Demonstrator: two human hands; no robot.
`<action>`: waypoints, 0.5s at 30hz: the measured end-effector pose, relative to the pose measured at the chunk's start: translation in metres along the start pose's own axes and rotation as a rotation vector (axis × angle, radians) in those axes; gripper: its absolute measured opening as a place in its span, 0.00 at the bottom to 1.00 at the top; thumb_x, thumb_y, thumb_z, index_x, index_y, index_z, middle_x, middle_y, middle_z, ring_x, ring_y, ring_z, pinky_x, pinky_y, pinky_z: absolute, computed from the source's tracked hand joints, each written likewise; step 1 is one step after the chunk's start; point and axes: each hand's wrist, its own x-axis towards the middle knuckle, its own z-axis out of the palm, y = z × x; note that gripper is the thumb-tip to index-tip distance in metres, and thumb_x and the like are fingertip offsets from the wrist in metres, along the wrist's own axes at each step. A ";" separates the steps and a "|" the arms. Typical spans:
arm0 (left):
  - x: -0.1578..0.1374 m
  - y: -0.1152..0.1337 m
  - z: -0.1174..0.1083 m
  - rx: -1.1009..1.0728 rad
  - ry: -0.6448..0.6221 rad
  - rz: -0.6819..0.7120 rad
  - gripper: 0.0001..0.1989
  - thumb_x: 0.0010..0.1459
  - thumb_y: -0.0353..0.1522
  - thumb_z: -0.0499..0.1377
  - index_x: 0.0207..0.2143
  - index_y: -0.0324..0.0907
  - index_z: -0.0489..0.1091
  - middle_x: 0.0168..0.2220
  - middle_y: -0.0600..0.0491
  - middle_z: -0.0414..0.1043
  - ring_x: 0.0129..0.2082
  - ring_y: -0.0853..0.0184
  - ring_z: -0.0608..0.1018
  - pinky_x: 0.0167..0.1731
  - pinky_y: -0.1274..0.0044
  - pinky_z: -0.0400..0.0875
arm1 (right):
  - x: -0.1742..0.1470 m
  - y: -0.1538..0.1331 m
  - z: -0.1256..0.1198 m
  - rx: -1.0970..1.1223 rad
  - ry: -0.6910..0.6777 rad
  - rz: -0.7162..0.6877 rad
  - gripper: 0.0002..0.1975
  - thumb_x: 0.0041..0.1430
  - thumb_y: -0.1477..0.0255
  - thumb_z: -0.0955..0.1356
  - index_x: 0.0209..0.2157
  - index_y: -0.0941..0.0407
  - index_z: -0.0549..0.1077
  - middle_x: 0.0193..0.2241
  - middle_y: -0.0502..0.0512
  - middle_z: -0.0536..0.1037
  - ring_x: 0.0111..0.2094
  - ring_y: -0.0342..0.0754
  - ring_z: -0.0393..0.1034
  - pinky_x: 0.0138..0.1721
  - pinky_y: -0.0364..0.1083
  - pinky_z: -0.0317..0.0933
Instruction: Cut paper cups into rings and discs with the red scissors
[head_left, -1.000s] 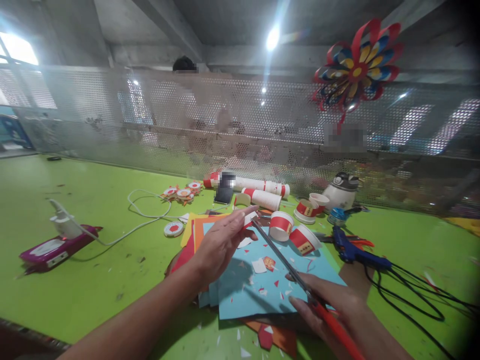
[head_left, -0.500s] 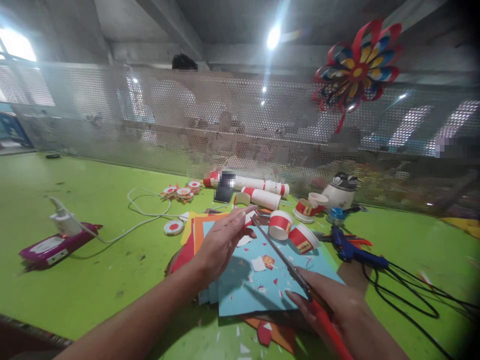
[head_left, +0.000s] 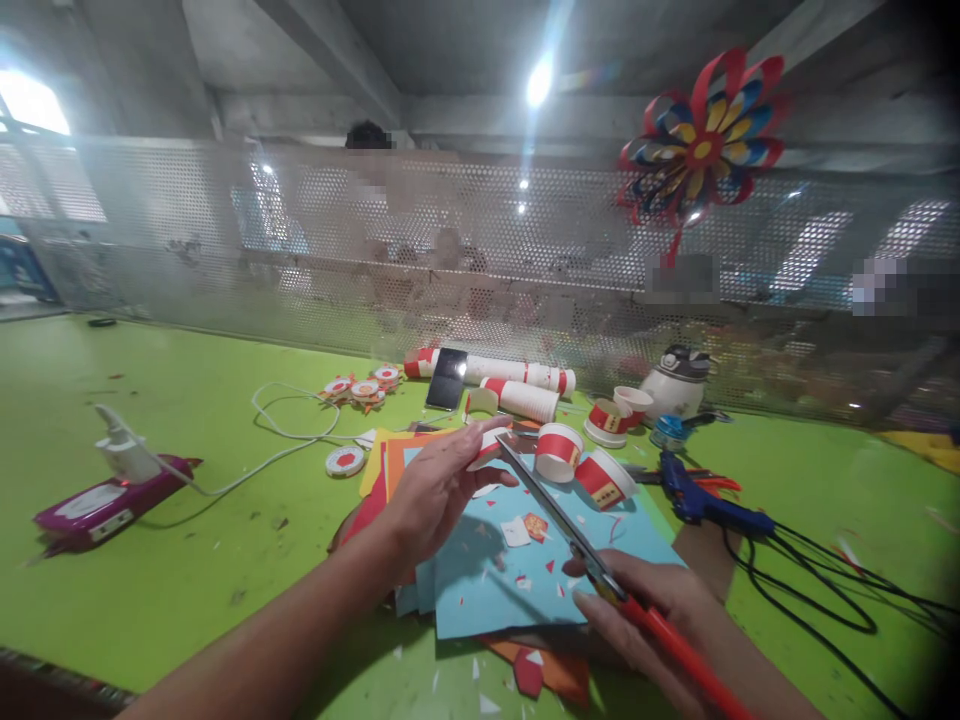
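Two hands: both at work over a stack of coloured paper sheets (head_left: 487, 590) on the green tabletop (head_left: 187, 540)
Left hand (head_left: 435, 490): raised just above the stack; fingers (head_left: 480, 440) pressed flat together, thumb beneath, pinching a small red-and-white paper cup piece (head_left: 491, 445) at its edge
Right hand (head_left: 660, 620): curled tightly round the red handles of the scissors (head_left: 570, 530); whether the fingers sit inside the loops I cannot tell
Scissors: long dark blades slanting up and away, tips touching or just beside the pinched piece; blades look almost together; stiff and sharp, best held by the handles alone
Cup piece: thin paper, light, easily crushed or creased; a grip near the rim, clear of the blades, seems safest; likely to flex if pinched far from the cut
Paper sheets: blue on top, orange, yellow and red beneath, strewn with small red and white scraps; soft and slippery one upon another
Nearby cups: two red-banded paper cups (head_left: 559, 450) just beyond the blades, one tipped over; sleeves of stacked cups (head_left: 525, 385) lying farther back
Right side: blue glue gun (head_left: 701, 500) with black cable, well apart from the hands
Left side: purple device (head_left: 105, 505) with a white charger and cable
Behind: perforated metal screen (head_left: 300, 250); a paper pinwheel (head_left: 701, 150) fixed to it
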 end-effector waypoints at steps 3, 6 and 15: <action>0.001 0.003 -0.004 -0.052 -0.004 -0.014 0.16 0.61 0.34 0.55 0.46 0.35 0.74 0.42 0.40 0.74 0.40 0.58 0.74 0.39 0.67 0.71 | 0.001 0.002 -0.002 -0.013 0.061 0.007 0.16 0.62 0.62 0.62 0.35 0.56 0.77 0.22 0.50 0.76 0.23 0.45 0.70 0.23 0.39 0.63; 0.002 0.006 -0.008 -0.097 -0.043 -0.030 0.17 0.61 0.34 0.54 0.49 0.35 0.73 0.42 0.40 0.75 0.40 0.57 0.75 0.38 0.67 0.71 | 0.001 0.004 -0.006 -0.035 0.128 0.030 0.16 0.61 0.62 0.63 0.40 0.56 0.77 0.22 0.51 0.77 0.23 0.46 0.71 0.24 0.39 0.65; 0.001 0.007 -0.010 -0.090 -0.159 -0.041 0.19 0.63 0.34 0.49 0.48 0.33 0.73 0.43 0.39 0.74 0.37 0.61 0.75 0.33 0.74 0.67 | 0.000 0.000 0.001 -0.093 0.250 -0.024 0.14 0.60 0.63 0.63 0.28 0.55 0.75 0.20 0.50 0.75 0.21 0.45 0.69 0.21 0.39 0.61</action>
